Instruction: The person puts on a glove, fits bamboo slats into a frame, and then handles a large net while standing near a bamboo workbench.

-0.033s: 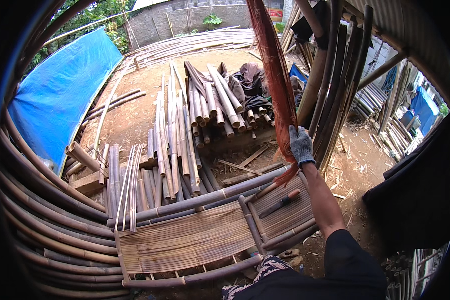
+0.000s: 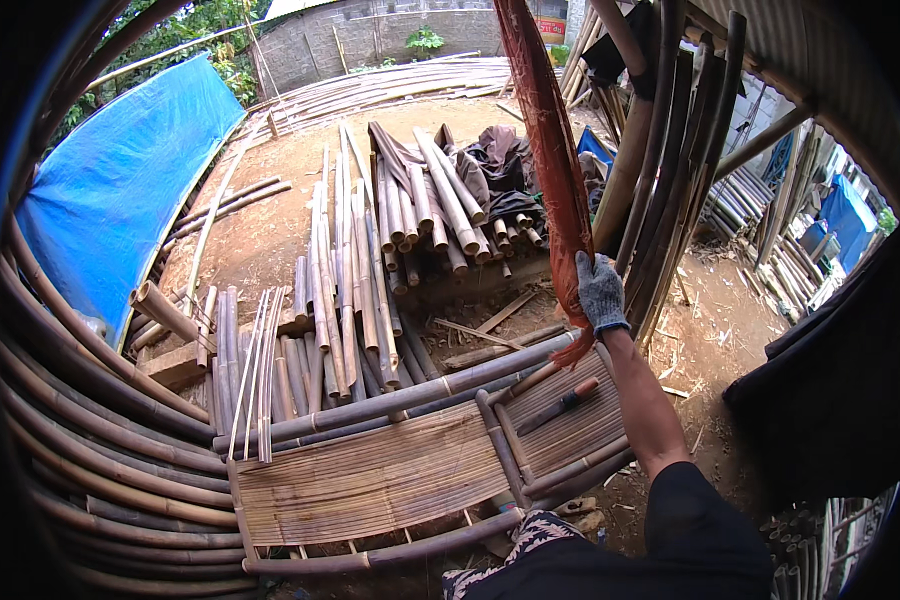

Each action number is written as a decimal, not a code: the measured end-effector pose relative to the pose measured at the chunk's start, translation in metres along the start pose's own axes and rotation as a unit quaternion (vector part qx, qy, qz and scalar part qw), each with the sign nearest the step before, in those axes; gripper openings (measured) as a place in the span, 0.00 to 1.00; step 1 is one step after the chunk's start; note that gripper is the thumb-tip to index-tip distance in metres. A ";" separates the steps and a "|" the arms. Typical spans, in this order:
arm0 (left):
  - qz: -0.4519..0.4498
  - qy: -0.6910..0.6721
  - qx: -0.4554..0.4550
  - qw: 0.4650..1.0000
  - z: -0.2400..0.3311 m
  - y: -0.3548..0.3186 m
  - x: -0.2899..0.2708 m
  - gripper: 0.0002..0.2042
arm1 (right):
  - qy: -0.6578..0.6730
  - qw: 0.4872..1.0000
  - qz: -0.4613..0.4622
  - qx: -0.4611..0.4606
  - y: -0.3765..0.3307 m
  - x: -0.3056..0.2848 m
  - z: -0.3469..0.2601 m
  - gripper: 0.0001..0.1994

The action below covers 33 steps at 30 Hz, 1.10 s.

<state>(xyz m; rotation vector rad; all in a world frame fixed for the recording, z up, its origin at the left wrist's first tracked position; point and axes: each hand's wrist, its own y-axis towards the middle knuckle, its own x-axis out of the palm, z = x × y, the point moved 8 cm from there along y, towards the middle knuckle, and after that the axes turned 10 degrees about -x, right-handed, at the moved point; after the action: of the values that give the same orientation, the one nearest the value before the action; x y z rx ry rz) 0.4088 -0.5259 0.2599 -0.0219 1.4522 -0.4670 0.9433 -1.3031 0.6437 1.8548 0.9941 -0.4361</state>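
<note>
My right hand [image 2: 602, 293], in a grey knitted glove, is closed around the lower part of a hanging reddish-orange frayed cloth [image 2: 550, 150]. The cloth drops from the top of the view, and its ragged end dangles just below my grip. Under it stands a bamboo bench [image 2: 370, 475] with a slatted top. On the bench's right section lies a knife [image 2: 558, 407] with a dark blade and an orange-tipped handle, below my right forearm. My left hand is out of view.
Cut bamboo poles [image 2: 345, 290] lie stacked beyond the bench, with thin strips [image 2: 260, 370] leaning at its left end. Dark upright poles [image 2: 685, 150] stand right of the cloth. A blue tarp [image 2: 130, 190] hangs at left. Long bamboo [image 2: 80, 440] curves along the left side.
</note>
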 end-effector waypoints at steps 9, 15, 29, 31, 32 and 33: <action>0.061 0.229 0.251 0.939 0.460 -0.128 -0.059 0.22 | 0.066 0.996 0.032 -0.058 -0.023 -0.026 -0.047 0.19; -0.220 -0.458 0.559 0.655 0.737 -0.368 -0.234 0.19 | 0.163 0.986 -0.006 -0.025 -0.030 -0.027 -0.066 0.18; -0.525 -0.474 0.411 0.575 0.844 -0.473 -0.237 0.14 | 0.236 0.969 -0.075 0.016 -0.015 -0.009 -0.022 0.16; -0.476 -0.464 0.425 0.614 0.841 -0.468 -0.242 0.13 | 0.214 0.976 -0.044 -0.015 -0.011 -0.010 -0.017 0.16; -0.451 -0.459 0.431 0.633 0.839 -0.466 -0.245 0.13 | 0.203 0.978 -0.029 -0.030 -0.011 -0.009 -0.015 0.16; -0.398 -0.472 0.457 0.641 0.836 -0.462 -0.260 0.13 | 0.199 0.979 -0.024 -0.044 -0.009 -0.008 -0.014 0.16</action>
<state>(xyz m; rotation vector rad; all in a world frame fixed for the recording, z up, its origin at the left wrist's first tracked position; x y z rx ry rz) 1.0606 -1.0847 0.7535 -0.0844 -0.0445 -1.6048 0.9297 -1.2927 0.6500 1.8778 1.3040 -0.0428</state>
